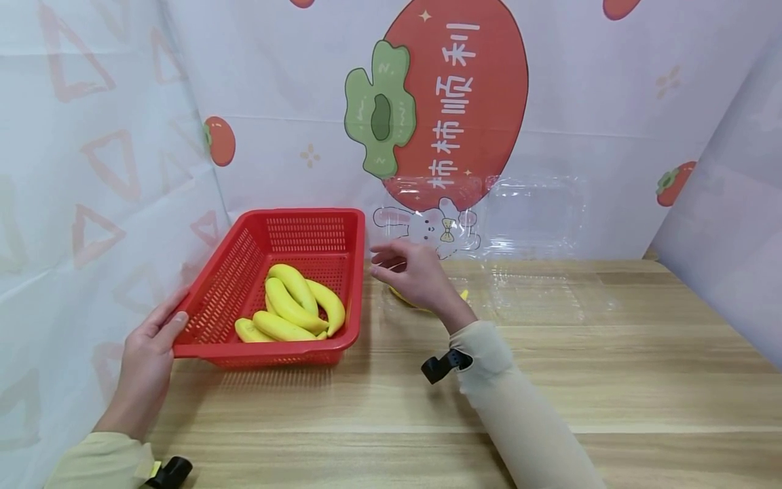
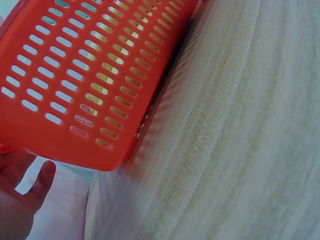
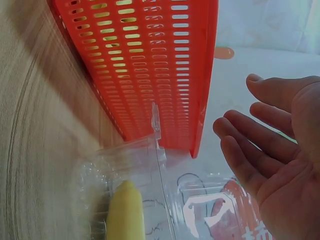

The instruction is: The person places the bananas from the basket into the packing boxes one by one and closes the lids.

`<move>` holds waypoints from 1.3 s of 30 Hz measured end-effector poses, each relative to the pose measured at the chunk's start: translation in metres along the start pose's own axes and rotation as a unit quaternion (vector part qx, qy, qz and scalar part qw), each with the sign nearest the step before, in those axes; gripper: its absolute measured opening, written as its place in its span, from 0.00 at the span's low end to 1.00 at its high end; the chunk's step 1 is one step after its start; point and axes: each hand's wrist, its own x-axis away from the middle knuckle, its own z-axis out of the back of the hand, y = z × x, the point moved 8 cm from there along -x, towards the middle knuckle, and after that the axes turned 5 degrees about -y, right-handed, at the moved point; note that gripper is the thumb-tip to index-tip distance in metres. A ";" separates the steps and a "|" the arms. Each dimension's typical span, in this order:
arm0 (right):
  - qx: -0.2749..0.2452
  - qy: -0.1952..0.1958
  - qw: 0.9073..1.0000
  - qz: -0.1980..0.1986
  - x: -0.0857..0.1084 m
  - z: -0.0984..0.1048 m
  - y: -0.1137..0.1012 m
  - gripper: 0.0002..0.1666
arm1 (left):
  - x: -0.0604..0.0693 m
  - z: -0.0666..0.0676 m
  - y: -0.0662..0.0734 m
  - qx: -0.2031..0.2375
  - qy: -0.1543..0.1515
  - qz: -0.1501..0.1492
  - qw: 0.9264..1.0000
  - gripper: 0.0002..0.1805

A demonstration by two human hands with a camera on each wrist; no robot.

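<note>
1. Beige sleeve (image 1: pixel 525 407) crossed the lower right.
2. I noted the right hand (image 1: pixel 415 272) at centre, fingers loosely bent, thumb apart.
3. Left hand (image 1: pixel 149 353) gripped the red basket (image 1: pixel 263 350), left of centre, thumb over rim; bananas (image 1: pixel 293 305) lay inside.

Looks like a makeshift booth to me: printed sheets (image 1: pixel 275 75) screen a wood-grain worktop (image 1: pixel 342 424) on three sides.

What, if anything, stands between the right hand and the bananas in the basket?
Sideways, the right wall of the basket does: the right hand is just outside it, and the bananas lie inside, below the rim. From above, nothing visible covers them.
</note>
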 end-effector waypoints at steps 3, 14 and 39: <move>-0.003 -0.001 1.000 0.000 0.001 -0.003 -0.002 0.22 | 0.000 0.000 0.000 0.002 -0.001 -0.003 1.000 0.34; -0.020 -0.018 1.000 0.006 0.003 -0.011 -0.010 0.24 | -0.002 0.001 0.000 0.026 -0.005 -0.006 1.000 0.34; -0.029 -0.029 0.999 0.015 0.002 -0.017 -0.016 0.22 | 0.000 0.001 -0.002 0.009 -0.004 0.002 1.000 0.34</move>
